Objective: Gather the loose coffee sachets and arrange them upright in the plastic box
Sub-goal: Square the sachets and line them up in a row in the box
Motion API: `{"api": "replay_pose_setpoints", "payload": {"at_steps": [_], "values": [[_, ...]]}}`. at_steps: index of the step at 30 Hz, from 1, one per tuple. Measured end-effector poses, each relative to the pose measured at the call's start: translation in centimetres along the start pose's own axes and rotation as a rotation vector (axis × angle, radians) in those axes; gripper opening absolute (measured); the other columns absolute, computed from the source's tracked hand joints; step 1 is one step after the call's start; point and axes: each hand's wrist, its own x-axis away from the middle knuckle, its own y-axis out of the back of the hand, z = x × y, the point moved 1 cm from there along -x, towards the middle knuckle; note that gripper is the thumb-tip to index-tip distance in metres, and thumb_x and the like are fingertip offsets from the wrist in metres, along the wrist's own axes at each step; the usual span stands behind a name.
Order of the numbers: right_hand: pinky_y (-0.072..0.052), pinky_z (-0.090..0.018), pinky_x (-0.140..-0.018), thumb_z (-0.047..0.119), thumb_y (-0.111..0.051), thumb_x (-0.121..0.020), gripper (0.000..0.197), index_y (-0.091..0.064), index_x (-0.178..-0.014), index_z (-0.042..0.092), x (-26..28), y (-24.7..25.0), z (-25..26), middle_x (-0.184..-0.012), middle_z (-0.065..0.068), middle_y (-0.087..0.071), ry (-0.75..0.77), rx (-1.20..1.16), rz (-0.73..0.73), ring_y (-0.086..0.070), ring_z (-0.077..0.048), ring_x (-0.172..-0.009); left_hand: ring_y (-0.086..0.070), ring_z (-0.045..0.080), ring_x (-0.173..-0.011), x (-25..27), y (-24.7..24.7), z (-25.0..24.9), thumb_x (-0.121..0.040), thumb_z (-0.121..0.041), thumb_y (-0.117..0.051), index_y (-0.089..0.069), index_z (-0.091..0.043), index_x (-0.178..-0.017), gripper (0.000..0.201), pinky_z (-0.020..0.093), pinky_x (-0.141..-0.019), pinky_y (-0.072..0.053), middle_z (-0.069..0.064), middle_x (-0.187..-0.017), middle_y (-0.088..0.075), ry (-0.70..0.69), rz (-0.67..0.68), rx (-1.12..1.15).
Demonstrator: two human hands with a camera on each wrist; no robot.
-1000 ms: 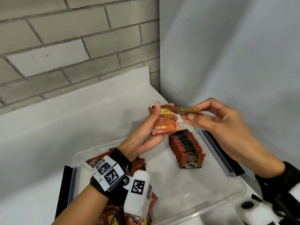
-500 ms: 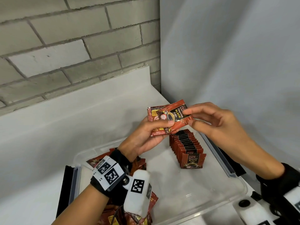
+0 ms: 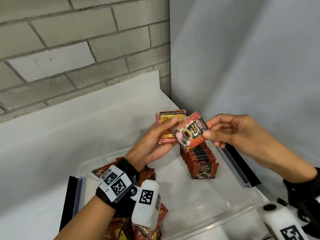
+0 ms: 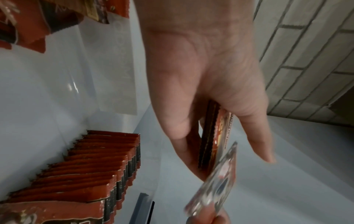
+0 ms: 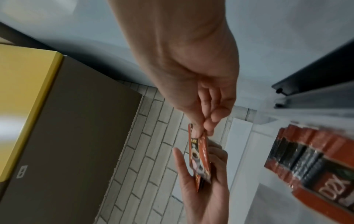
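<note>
My left hand [image 3: 174,119] grips a small stack of red coffee sachets [image 3: 168,116] above the clear plastic box [image 3: 230,212], thumb across the front and fingers behind. My right hand [image 3: 208,129] pinches one sachet [image 3: 190,134] by its corner, printed face up and tilted, overlapping the stack's right side. Below them a row of upright sachets [image 3: 201,160] stands by the box's right wall. In the left wrist view the stack [image 4: 212,136] sits edge-on in my fingers, with the single sachet [image 4: 216,186] blurred. The right wrist view shows the pinch [image 5: 203,128] on that sachet [image 5: 199,154].
A loose pile of sachets [image 3: 147,220] lies in the box's left end, partly under my left wrist. Black latches [image 3: 68,196] flank the box. It stands on a white counter [image 3: 52,144] in a corner, with a brick wall [image 3: 69,58] behind and a plain wall at right.
The single sachet went from edge-on in my right fingers to face up against the stack, and now sits tilted at the stack's right side. My left hand stays nearly still.
</note>
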Motion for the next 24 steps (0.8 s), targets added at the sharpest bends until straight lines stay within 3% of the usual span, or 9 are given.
{"api": "replay_pose_setpoints", "payload": {"at_steps": [4, 6, 8, 12, 14, 16, 18, 20, 24], "values": [[-0.048, -0.019, -0.067, 0.028, -0.077, -0.068, 0.012, -0.073, -0.079, 0.024, 0.7, 0.5, -0.2, -0.075, 0.006, -0.072, 0.032, 0.274, 0.096, -0.062, -0.006, -0.067, -0.066, 0.021, -0.078, 0.0, 0.3, -0.5, -0.05, -0.027, -0.094, -0.072, -0.008, -0.105, 0.063, 0.032, -0.074, -0.058, 0.015, -0.087, -0.066, -0.025, -0.014, 0.081], [-0.044, -0.014, -0.063, 0.024, -0.08, -0.07, 0.013, -0.071, -0.073, 0.032, 1.1, 0.4, -0.4, -0.073, 0.015, -0.069, 0.065, 0.43, 0.126, -0.056, 0.0, -0.063, -0.066, 0.022, -0.076, 0.1, 0.2, -0.7, -0.053, -0.026, -0.093, -0.068, -0.005, -0.109, 0.065, 0.032, -0.071, -0.057, 0.016, -0.087, -0.065, -0.03, -0.026, 0.102], [-0.045, -0.014, -0.067, 0.023, -0.081, -0.071, 0.018, -0.068, -0.073, 0.036, 1.5, 0.3, -0.9, -0.072, 0.016, -0.065, 0.082, 0.575, 0.151, -0.057, -0.001, -0.072, -0.066, 0.023, -0.076, 0.1, 0.2, -0.8, -0.053, -0.028, -0.093, -0.062, -0.004, -0.113, 0.072, 0.032, -0.071, -0.057, 0.016, -0.087, -0.065, -0.045, -0.047, 0.096], [-0.036, -0.006, -0.068, 0.024, -0.076, -0.079, 0.011, -0.07, -0.085, 0.031, 1.8, 0.0, -2.3, -0.077, 0.015, -0.055, 0.121, 0.782, 0.179, -0.045, 0.009, -0.088, -0.066, 0.023, -0.076, 0.1, 0.3, -1.0, -0.05, -0.029, -0.093, -0.058, -0.003, -0.115, 0.078, 0.031, -0.072, -0.057, 0.016, -0.086, -0.065, -0.063, -0.085, 0.106], [-0.033, -0.004, -0.067, 0.022, -0.076, -0.08, 0.012, -0.07, -0.09, 0.026, 1.7, 0.0, -3.2, -0.08, 0.015, -0.053, 0.155, 0.838, 0.191, -0.039, 0.012, -0.089, -0.066, 0.023, -0.075, 0.1, 0.4, -1.1, -0.058, -0.028, -0.09, -0.057, -0.003, -0.117, 0.072, 0.03, -0.071, -0.057, 0.016, -0.085, -0.065, -0.068, -0.106, 0.119], [-0.033, -0.007, -0.061, 0.02, -0.08, -0.075, 0.015, -0.071, -0.087, 0.022, 1.6, -0.2, -3.8, -0.076, 0.015, -0.055, 0.237, 0.905, 0.176, -0.036, 0.008, -0.088, -0.066, 0.022, -0.074, 0.1, 0.6, -1.3, -0.076, -0.027, -0.076, -0.055, -0.003, -0.119, 0.054, 0.029, -0.07, -0.057, 0.015, -0.084, -0.065, -0.072, -0.14, 0.123], [-0.025, -0.008, -0.056, 0.015, -0.091, -0.058, 0.027, -0.07, -0.074, 0.021, 1.6, -0.2, -4.3, -0.065, 0.015, -0.058, 0.355, 0.998, 0.158, -0.028, -0.004, -0.077, -0.065, 0.021, -0.074, 0.1, 0.6, -1.3, -0.08, -0.026, -0.062, -0.054, -0.004, -0.121, 0.047, 0.029, -0.069, -0.057, 0.015, -0.085, -0.064, -0.072, -0.16, 0.121], [-0.022, -0.009, -0.061, 0.015, -0.095, -0.044, 0.036, -0.066, -0.064, 0.022, 1.6, -0.4, -4.6, -0.059, 0.016, -0.058, 0.435, 1.059, 0.138, -0.019, -0.003, -0.074, -0.065, 0.021, -0.074, 0.1, 0.5, -1.4, -0.081, -0.026, -0.059, -0.055, -0.004, -0.12, 0.045, 0.029, -0.069, -0.057, 0.015, -0.085, -0.063, -0.074, -0.166, 0.116], [-0.034, -0.023, -0.058, 0.017, -0.095, -0.042, 0.041, -0.058, -0.058, 0.025, 1.6, -0.7, -5.1, -0.058, 0.019, -0.05, 0.518, 1.14, 0.137, -0.024, -0.008, -0.076, -0.065, 0.022, -0.075, 0.0, 0.5, -1.3, -0.084, -0.024, -0.058, -0.055, -0.002, -0.12, 0.043, 0.029, -0.071, -0.057, 0.015, -0.085, -0.063, -0.089, -0.173, 0.124]]}}
